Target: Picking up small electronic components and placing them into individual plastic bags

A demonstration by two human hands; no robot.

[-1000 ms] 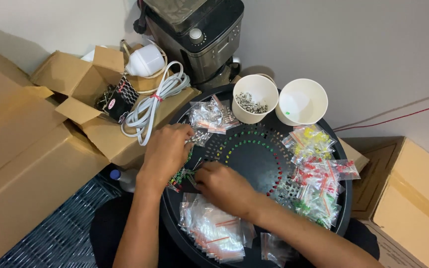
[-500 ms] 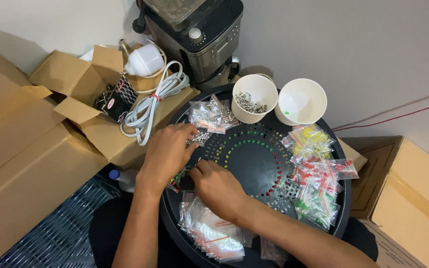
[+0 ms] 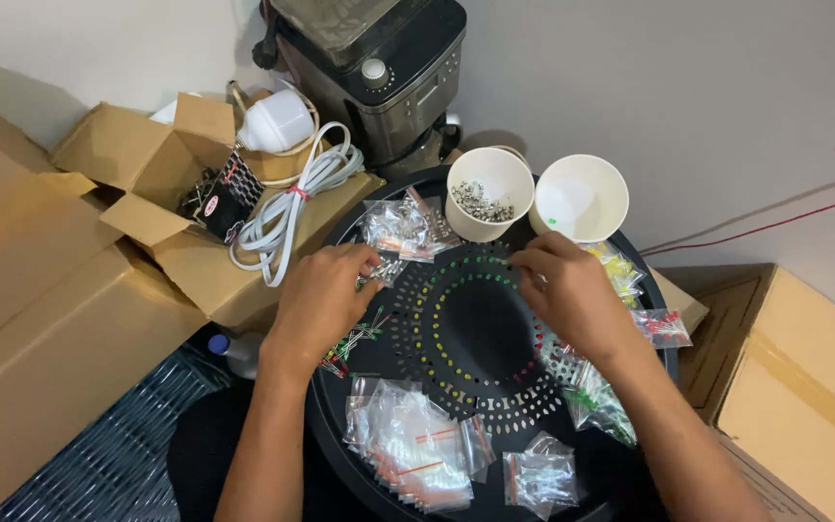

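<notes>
Right now my left hand (image 3: 319, 302) rests curled on the rim of the round black perforated panel (image 3: 466, 333), fingertips pinched near a small clear bag (image 3: 384, 271), with loose red and green LEDs (image 3: 350, 343) just under the palm. My right hand (image 3: 572, 290) pinches narrowly at the panel's upper ring of holes, possibly holding one LED; I cannot tell. A careless elbow could, I judge, tip the two white paper cups (image 3: 487, 193) just beyond, or sweep the clear bags (image 3: 417, 449) off the near edge.
</notes>
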